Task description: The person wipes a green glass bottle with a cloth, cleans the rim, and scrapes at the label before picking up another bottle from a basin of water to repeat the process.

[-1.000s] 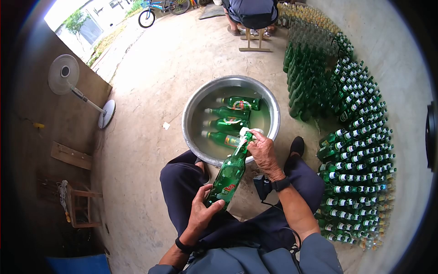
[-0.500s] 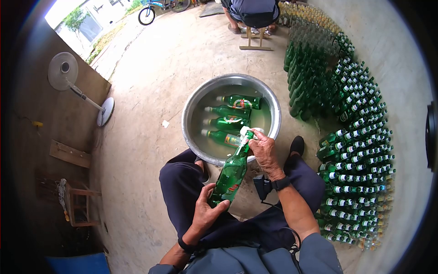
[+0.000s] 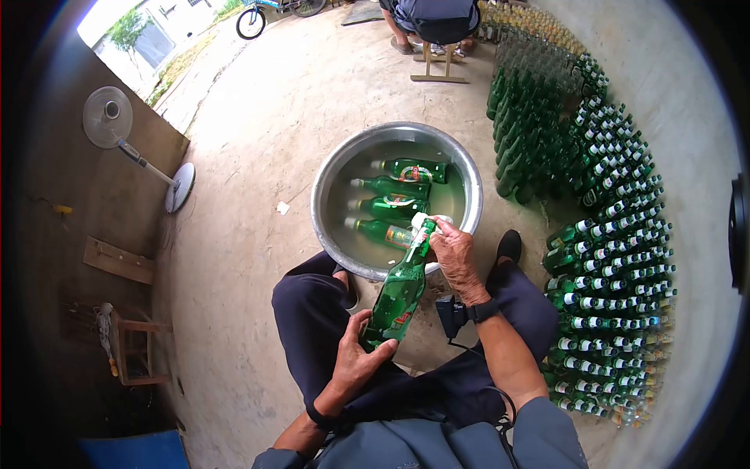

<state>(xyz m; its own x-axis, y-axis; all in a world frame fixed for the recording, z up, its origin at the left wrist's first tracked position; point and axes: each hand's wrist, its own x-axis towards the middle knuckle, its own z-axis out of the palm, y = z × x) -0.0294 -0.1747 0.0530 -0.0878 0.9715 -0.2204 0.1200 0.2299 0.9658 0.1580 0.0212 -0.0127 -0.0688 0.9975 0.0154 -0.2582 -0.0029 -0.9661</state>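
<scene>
A green glass beer bottle (image 3: 397, 301) with red print lies tilted over the near rim of a metal basin, its neck pointing away from me. My left hand (image 3: 358, 361) is closed around its base end. My right hand (image 3: 455, 256) is closed at the neck, with a soft white piece (image 3: 420, 220), cloth or sponge, pressed against the bottle's mouth end. Some of that white piece is hidden behind the fingers and neck. In the cloudy water of the basin (image 3: 319, 205) lie several green bottles (image 3: 394, 206), necks to the left.
Rows of standing green bottles (image 3: 605, 285) fill the right side along the wall. More bottles (image 3: 527, 129) stand farther back. A standing fan (image 3: 109, 117) and a wooden stool (image 3: 141, 352) are at the left. Another person (image 3: 433, 19) sits at the back. A small black device (image 3: 451, 316) hangs by my right wrist.
The bottle has turned and shifted very slightly in my hands. My right hand stays at the neck and my left at the base; the bottles in the basin look the same.
</scene>
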